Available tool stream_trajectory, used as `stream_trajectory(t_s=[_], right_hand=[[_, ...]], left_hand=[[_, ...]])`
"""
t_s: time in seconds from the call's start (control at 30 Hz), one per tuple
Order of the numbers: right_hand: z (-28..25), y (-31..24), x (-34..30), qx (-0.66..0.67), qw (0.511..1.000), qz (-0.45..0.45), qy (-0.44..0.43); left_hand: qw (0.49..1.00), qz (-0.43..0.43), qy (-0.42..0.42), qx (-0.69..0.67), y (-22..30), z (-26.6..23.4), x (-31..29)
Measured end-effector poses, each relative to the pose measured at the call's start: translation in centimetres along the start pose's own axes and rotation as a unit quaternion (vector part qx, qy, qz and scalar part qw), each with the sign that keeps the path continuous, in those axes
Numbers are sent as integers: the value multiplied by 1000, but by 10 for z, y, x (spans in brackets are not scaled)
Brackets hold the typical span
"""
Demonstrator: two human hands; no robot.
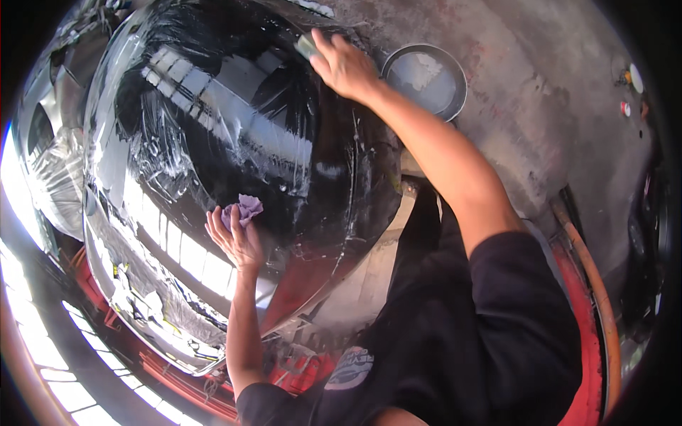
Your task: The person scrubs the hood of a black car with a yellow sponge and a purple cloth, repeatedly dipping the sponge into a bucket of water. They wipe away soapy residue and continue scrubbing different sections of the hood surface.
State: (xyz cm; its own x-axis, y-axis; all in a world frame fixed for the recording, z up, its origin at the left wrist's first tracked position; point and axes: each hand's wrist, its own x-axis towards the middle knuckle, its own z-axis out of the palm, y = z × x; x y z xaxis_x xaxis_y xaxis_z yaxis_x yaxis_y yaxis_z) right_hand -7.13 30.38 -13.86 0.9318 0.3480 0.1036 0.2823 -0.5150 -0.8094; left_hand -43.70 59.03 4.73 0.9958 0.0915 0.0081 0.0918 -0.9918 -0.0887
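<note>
A large glossy black car panel (234,142), wet and streaked, fills the left and middle of the head view. My right hand (346,65) reaches to its far edge and presses a small greenish sanding pad (306,45) flat against the surface. My left hand (234,238) rests on the near part of the panel, fingers closed around a crumpled purple cloth (246,209). Both forearms come up from the lower edge, in a dark short-sleeved shirt.
A round grey metal basin (426,78) with water sits on the concrete floor (540,106) just beyond my right hand. An orange hose (593,284) curves along the right. Clear plastic masking (57,177) covers the car body at left.
</note>
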Motion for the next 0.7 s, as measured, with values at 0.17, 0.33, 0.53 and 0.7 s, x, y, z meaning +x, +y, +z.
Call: stream_trajectory(t_s=[0.17,0.33,0.53,0.7], right_hand=[[1,-37,-77,28,999,-4,-19],[-12,-38,-90,44,996,-68,-36],[6,0,-8,-10,999,36,-24],[-17,-56,-128,68,993,-90,-36]], left_hand=[[1000,-6,0,21,6,-8,-3],[1000,-12,-4,25,4,-13,-9],[1000,-4,0,13,4,-2,-3],[1000,-20,1,17,3,-9,-10]])
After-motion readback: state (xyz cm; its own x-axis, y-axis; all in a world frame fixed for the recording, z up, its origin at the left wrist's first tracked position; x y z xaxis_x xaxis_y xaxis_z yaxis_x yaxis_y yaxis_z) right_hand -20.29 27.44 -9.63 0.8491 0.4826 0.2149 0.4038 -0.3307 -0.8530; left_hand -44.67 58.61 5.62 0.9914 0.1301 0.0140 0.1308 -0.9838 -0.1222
